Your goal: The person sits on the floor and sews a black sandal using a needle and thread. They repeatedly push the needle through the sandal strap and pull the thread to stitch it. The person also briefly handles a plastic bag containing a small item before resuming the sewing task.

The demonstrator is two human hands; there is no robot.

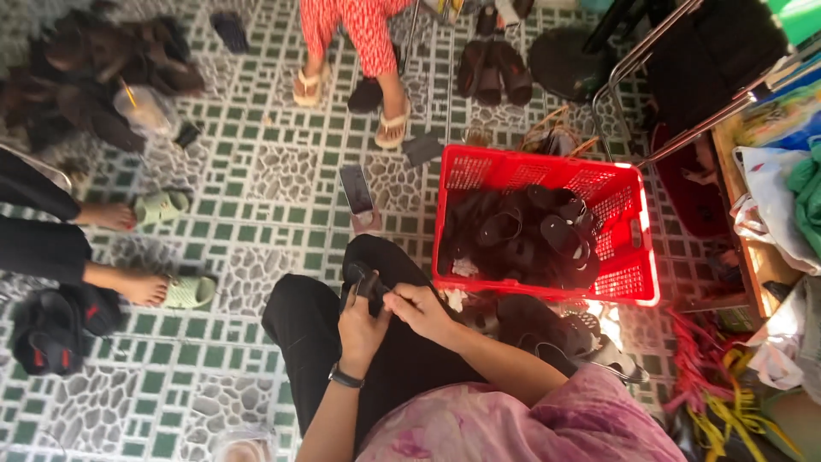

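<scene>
Both hands work over the person's lap: the left hand (359, 321) is clamped on a small black sandal piece (363, 281), and the right hand (419, 310) pinches its edge. Just beside the knee, on the tiled floor (256, 180), a red plastic basket (637, 282) holds a heap of black sandals (530, 235); more lie outside it.

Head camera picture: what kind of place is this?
Probably a home workshop for sandals. A red crate holds black sandal pieces, both hands, left hand and right hand, hold a black piece, and people sit on the tiled floor.
</scene>
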